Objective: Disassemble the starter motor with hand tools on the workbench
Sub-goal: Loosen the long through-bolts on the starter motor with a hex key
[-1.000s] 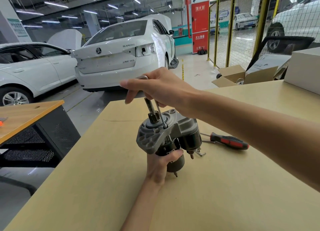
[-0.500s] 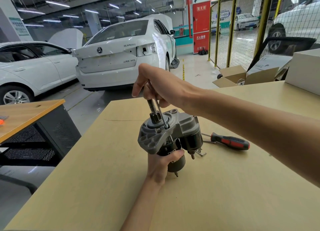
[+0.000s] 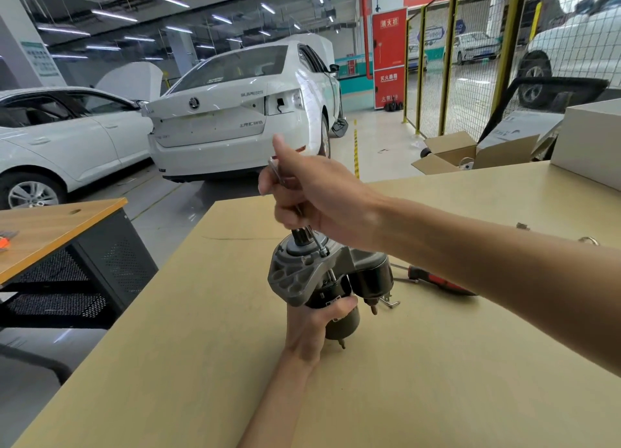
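My left hand [image 3: 311,326] is wrapped around the dark round body of the starter motor [image 3: 322,279], holding it upright with its lower end on the tan worktop [image 3: 168,363] and its grey metal nose at the top. My right hand [image 3: 312,192] reaches in from the right and is curled tight around a thin metal tool [image 3: 317,242], thumb pointing up; the tool runs down at a slant, and its tip meets a bolt on the motor's top face, just beside the toothed gear shaft. A screwdriver [image 3: 433,281] with a red and black handle lies on the worktop behind the motor, partly hidden by my right forearm. Beyond the worktop's far edge stand two white cars [image 3: 235,118] on a workshop floor.
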